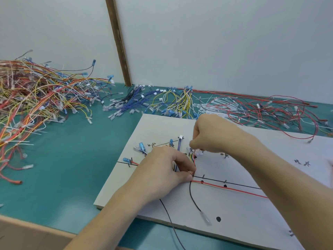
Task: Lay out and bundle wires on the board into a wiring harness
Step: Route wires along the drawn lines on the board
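A white harness board (234, 210) with black guide lines, pegs and handwritten marks lies on the green table. My left hand (162, 172) rests on the board and pinches a bunch of wires (192, 173) at the junction of the lines. Just behind it, my right hand (210, 136) is curled and pinches the upper end of a red wire (194, 156) near a small white connector. A red wire (230, 188) runs right along the board. A black wire (193, 199) curves down to a clear terminal. Blue terminals (142, 147) sit at the board's left branches.
A large tangled heap of finished harnesses (36, 98) fills the left of the table. Behind the board lie blue wires (133, 101), yellow and white wires (180, 101), white cable ties (212, 105) and red wires (270, 109). A brown strip (119, 42) runs up the wall.
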